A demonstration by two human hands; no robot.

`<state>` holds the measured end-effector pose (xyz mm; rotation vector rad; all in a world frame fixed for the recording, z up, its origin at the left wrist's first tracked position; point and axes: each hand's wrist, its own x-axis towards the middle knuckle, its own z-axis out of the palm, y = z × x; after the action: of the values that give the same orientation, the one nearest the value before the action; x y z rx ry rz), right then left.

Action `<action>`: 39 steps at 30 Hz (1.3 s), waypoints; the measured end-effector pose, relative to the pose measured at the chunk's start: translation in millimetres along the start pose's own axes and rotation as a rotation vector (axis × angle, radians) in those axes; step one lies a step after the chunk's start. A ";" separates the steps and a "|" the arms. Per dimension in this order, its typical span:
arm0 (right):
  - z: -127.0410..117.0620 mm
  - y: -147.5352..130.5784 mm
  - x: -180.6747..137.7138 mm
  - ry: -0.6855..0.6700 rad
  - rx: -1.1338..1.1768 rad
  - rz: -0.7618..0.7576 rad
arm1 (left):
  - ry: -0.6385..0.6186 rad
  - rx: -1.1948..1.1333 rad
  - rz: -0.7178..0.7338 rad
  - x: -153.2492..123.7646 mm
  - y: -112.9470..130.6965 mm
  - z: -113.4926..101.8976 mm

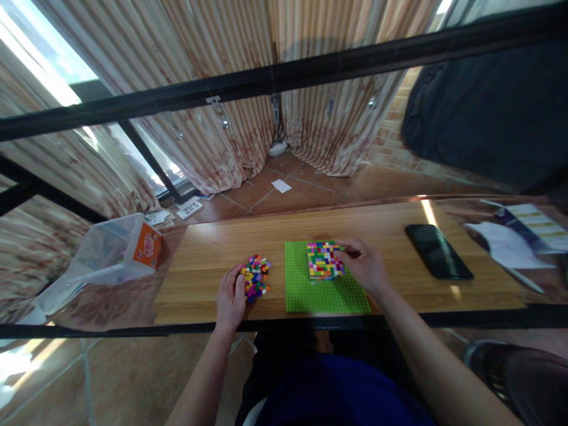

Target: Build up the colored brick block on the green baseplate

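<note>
A green studded baseplate (pixel 310 290) lies on the wooden table in front of me. A square patch of small multicoloured bricks (pixel 325 260) covers its upper right part. My right hand (pixel 366 263) rests at the right edge of that patch, fingertips pinched together at its top right corner; what they hold is too small to tell. A loose pile of small coloured bricks (pixel 256 276) lies left of the plate. My left hand (pixel 231 296) lies against the pile's left side, fingers curled at its edge.
A black phone (pixel 437 251) lies face up to the right. Papers and a pen (pixel 510 242) lie at the far right. A clear plastic box with an orange label (pixel 115 248) lies tipped at the table's left end. Curtains hang beyond the table.
</note>
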<state>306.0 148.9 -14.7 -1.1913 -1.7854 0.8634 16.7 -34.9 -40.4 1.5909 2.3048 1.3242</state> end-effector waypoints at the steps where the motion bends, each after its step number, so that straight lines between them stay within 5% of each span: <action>1: 0.1 1.1 0.8 0.023 0.030 0.021 | 0.003 0.001 0.000 0.1 0.2 0.1; 6: 3.4 -0.3 10.6 0.090 0.084 0.082 | -0.003 0.004 -0.002 0.4 1.6 -0.4; 21: 16.9 -3.7 13.4 -0.052 0.171 0.203 | -0.015 0.008 0.000 0.5 5.4 -1.2; 39: 21.3 -4.0 11.0 -0.022 0.283 0.202 | 0.001 0.007 0.017 1.0 5.3 -0.9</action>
<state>282.9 155.7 -18.0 -1.1901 -1.5151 1.2067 19.8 -34.0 -35.9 1.6155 2.3039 1.3224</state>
